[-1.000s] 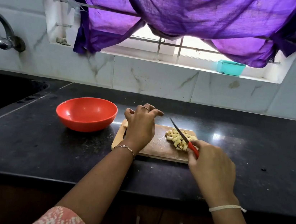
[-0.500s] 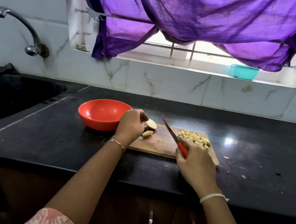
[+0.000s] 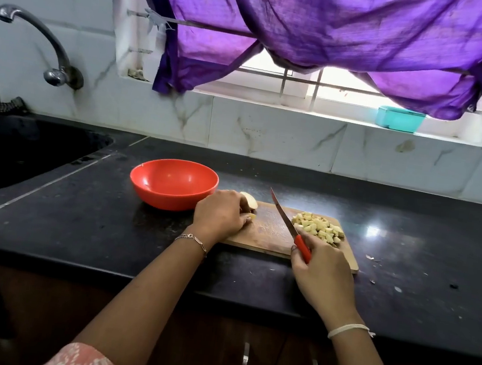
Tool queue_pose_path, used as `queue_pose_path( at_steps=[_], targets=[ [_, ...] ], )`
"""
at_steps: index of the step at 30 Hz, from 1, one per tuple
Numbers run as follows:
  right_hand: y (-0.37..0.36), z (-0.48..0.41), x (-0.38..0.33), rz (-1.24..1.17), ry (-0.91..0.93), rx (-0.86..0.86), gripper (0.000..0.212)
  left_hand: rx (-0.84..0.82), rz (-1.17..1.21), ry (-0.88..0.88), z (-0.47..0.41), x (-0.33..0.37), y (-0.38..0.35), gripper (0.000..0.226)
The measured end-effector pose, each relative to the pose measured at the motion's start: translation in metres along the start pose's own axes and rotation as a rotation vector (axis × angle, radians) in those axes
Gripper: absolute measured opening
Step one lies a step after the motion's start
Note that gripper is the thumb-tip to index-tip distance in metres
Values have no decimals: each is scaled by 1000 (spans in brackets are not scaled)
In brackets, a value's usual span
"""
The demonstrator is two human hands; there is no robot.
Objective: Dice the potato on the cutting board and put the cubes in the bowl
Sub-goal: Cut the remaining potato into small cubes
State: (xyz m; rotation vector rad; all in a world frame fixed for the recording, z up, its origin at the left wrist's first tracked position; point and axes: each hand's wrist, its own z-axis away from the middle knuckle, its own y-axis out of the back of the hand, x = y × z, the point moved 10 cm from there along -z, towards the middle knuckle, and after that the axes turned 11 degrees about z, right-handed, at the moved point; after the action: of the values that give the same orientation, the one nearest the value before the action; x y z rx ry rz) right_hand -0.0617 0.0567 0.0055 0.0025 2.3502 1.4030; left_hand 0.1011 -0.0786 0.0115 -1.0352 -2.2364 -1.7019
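A wooden cutting board (image 3: 269,235) lies on the black counter. A pile of pale potato cubes (image 3: 318,226) sits at its right end. At the board's left end my left hand (image 3: 222,212) holds uncut potato pieces (image 3: 250,200), partly hidden by my fingers. My right hand (image 3: 324,273) grips the red handle of a knife (image 3: 285,219), whose blade points up and away over the middle of the board. The red bowl (image 3: 173,184) stands just left of the board and looks empty.
A dark sink (image 3: 8,148) with a metal tap (image 3: 42,40) is at the left. A teal box (image 3: 399,119) sits on the window sill under a purple curtain. Small potato scraps (image 3: 372,257) lie on the counter right of the board.
My left hand went from hovering over the board's left end to holding the potato pieces there. The knife drew back from the cube pile toward the board's middle. The view shifted left.
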Motion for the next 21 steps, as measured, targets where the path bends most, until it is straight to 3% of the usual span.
queue_pose_path(
  at_steps=[9, 15, 21],
  targets=[
    [4, 3, 8, -54, -27, -33, 44, 19, 136, -86, 2, 38, -23, 25],
    [4, 9, 16, 27, -29, 2, 48, 80, 83, -135, 2, 55, -31, 22],
    [9, 15, 10, 149, 6, 28, 51, 101, 104, -147, 7, 48, -31, 34]
  ],
)
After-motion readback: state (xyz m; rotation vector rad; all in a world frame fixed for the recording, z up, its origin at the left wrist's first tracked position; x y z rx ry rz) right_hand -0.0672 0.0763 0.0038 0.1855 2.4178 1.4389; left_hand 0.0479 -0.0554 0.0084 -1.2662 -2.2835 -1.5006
